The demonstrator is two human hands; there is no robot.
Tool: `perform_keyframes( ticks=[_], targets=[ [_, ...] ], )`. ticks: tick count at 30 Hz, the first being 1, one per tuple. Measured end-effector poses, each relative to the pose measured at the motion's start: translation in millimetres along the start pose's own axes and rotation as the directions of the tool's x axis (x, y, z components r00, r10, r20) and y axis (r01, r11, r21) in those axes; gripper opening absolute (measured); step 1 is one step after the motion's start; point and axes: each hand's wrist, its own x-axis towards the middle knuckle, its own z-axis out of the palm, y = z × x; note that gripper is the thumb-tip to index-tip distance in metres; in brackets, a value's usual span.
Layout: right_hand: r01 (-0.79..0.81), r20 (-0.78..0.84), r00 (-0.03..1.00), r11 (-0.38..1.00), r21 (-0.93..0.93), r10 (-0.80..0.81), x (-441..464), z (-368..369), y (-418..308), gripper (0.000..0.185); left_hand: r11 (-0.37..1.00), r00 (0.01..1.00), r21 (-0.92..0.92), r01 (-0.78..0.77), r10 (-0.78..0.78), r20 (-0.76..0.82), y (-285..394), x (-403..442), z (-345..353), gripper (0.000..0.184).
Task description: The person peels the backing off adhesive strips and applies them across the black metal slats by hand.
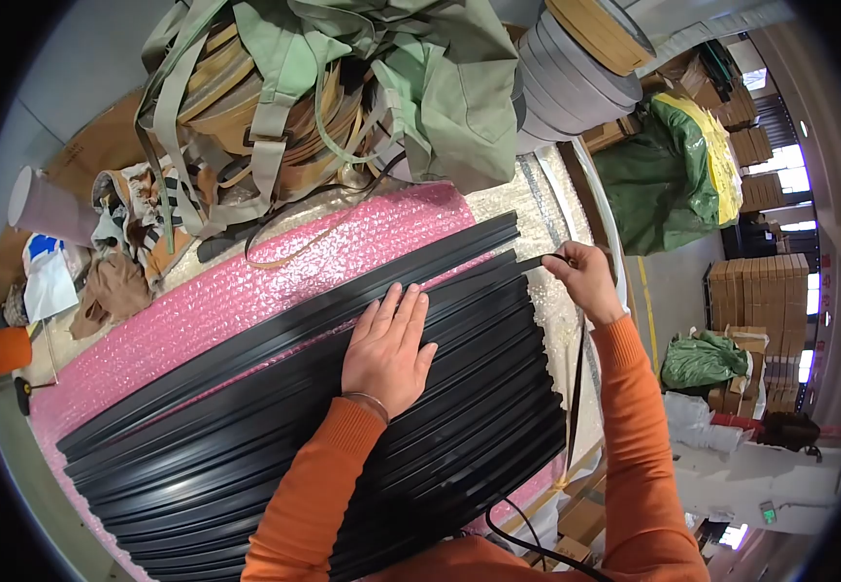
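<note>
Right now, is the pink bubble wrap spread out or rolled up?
Spread out: the pink bubble wrap lies flat beneath the long black strips and shows beyond their edges.

A workshop or packing area within a warehouse-like building is shown. The worktop is covered with pink bubble wrap (275, 257), on which long black profiles (323, 417) are laid out. Rolls of banding (576, 82) are stacked at its far edge. Beyond it, brown cartons (760, 306) are piled on an open floor marked by a yellow line (649, 310), and large green sacks (658, 175) are stood nearby.
</note>
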Motion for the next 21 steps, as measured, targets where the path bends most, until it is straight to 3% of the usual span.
perform_keyframes(
  ticks=[2, 5, 13, 15, 21],
  targets=[
    [-0.126, 0.079, 0.991, 0.944, 0.305, 0.107, 9.1, 8.9, 9.8, 0.018, 1.000, 1.000, 0.003, -0.003, 0.003, -0.010, -0.2, -1.2, 0.5, 0.051],
    [-0.220, 0.085, 0.975, 0.929, 0.297, 0.204, 13.9, 22.0, 14.2, 0.023, 0.999, 1.000, 0.016, -0.028, 0.028, 0.008, -0.7, 0.7, -0.3, 0.051],
    [-0.143, -0.004, 0.990, 0.983, 0.112, 0.144, 23.6, 38.6, 18.0, 0.024, 0.998, 0.995, 0.069, 0.005, -0.012, 0.103, 3.0, 5.1, 0.1, 0.055],
    [-0.046, -0.017, 0.999, 0.998, 0.046, 0.047, 24.3, 41.2, 18.7, 0.024, 0.996, 0.991, 0.085, 0.017, -0.028, 0.131, 3.2, 5.4, 0.7, 0.056],
    [-0.074, -0.014, 0.997, 0.986, 0.147, 0.077, 23.8, 45.0, 13.9, 0.019, 0.995, 0.990, 0.101, 0.016, -0.030, 0.137, 2.2, 4.3, 2.2, 0.056]
  ],
)
